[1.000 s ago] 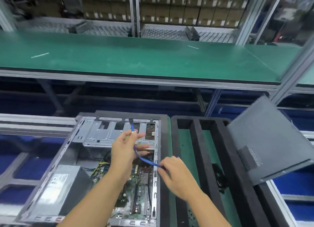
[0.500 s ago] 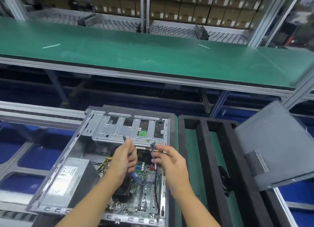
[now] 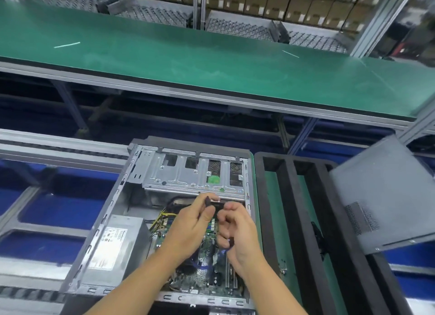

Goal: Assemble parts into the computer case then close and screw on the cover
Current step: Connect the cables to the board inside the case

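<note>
Inside the open computer case [image 3: 103, 220], both hands are working close together. The left hand [image 3: 190, 222] is pinching a black connector [image 3: 211, 204] just below the drive cage [image 3: 188, 175] and is nearer it, while the right hand [image 3: 237, 234] is gripping the blue cable [image 3: 223, 251].

Bright even light, soft blur, curved edges

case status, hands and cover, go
Left hand pinches black connector by drive cage. Right hand grips blue cable. Case open, cover propped at right.
</note>
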Tool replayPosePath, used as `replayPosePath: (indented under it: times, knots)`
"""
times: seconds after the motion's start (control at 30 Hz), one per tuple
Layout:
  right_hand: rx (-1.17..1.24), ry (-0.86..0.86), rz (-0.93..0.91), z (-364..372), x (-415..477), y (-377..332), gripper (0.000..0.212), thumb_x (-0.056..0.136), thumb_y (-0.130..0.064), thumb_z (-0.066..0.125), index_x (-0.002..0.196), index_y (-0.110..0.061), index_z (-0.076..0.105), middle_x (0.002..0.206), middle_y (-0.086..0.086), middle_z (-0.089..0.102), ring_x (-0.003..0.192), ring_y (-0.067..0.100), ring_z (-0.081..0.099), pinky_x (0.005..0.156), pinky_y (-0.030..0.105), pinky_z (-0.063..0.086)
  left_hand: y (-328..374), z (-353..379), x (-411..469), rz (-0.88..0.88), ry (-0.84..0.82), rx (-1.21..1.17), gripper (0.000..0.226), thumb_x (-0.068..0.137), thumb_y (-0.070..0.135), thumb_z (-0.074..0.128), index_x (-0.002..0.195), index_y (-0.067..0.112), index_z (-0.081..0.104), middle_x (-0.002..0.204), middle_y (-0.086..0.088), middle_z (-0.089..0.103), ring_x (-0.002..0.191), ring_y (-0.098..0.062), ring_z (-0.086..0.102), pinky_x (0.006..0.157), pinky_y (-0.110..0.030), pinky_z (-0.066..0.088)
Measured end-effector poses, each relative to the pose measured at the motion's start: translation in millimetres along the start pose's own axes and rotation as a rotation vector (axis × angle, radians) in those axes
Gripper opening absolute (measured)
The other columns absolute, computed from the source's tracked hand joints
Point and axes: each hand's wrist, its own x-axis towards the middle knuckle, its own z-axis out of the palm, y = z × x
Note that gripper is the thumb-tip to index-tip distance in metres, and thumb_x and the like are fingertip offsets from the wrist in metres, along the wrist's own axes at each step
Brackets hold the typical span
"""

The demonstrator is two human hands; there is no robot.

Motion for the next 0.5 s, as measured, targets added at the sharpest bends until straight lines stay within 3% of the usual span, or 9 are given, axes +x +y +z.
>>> replayPosePath:
  times: [0.07,0.13,0.23,0.33,0.4,0.5]
  knots:
    - [-0.073,0.087,-0.029,-1,-1,6,0.02,0.094,0.002,0.039,0.094,-0.013,0.053,0.067,0.004,0.052,0.046,0.015,0.036,0.039,0.021,0.027,3,0,1,0.032,-0.013,0.012,0.016,0.095,0.052,0.04,0.106,0.052,0.052,0.068,0.02,0.058,0.057,-0.001,0.05,0.054,-0.012,0.035]
    - [-0.109,0.144,-0.026,-3,-2,11,0.015,0.098,-0.002,0.04,0.093,-0.009,0.052,0.064,0.006,0.051,0.043,0.019,0.04,0.039,0.024,0.034,4,3,3,0.012,-0.026,-0.064,0.015,0.099,0.042,0.043,0.103,0.043,0.057,0.066,0.015,0.057,0.057,-0.004,0.049,0.054,-0.015,0.036]
    - [-0.054,0.151,0.079,-2,-8,14,0.019,0.098,-0.016,0.044,0.08,-0.012,0.043,0.057,0.002,0.039,0.039,0.016,0.028,0.037,0.023,0.027,-2,10,11,-0.272,-0.019,-0.424,0.028,0.107,0.032,0.037,0.107,0.03,0.064,0.058,0.004,0.044,0.046,-0.011,0.035,0.042,-0.021,0.029]
    - [0.279,0.025,0.114,1,-17,6,0.01,0.079,-0.009,0.051,0.081,-0.014,0.042,0.066,0.004,0.041,0.046,0.016,0.027,0.041,0.026,0.028,-17,10,16,-0.516,0.023,-0.611,0.034,0.108,0.033,0.031,0.115,0.016,0.059,0.053,0.004,0.033,0.041,-0.009,0.021,0.039,-0.015,0.017]
    - [0.434,-0.054,0.072,3,-23,1,0.036,0.058,0.006,0.046,0.089,-0.013,0.043,0.075,0.009,0.044,0.054,0.019,0.032,0.049,0.031,0.035,-25,9,15,-0.57,0.012,-0.689,0.033,0.107,0.037,0.031,0.113,0.014,0.054,0.053,0.004,0.029,0.041,-0.008,0.017,0.04,-0.013,0.015]
    - [0.494,-0.144,0.025,7,-26,-1,0.052,0.05,0.015,0.03,0.093,-0.011,0.041,0.082,0.012,0.047,0.062,0.021,0.038,0.059,0.033,0.036,-31,11,14,-0.656,-0.056,-0.877,0.034,0.103,0.043,0.036,0.107,0.013,0.052,0.056,0.003,0.028,0.042,-0.008,0.015,0.04,-0.012,0.014]
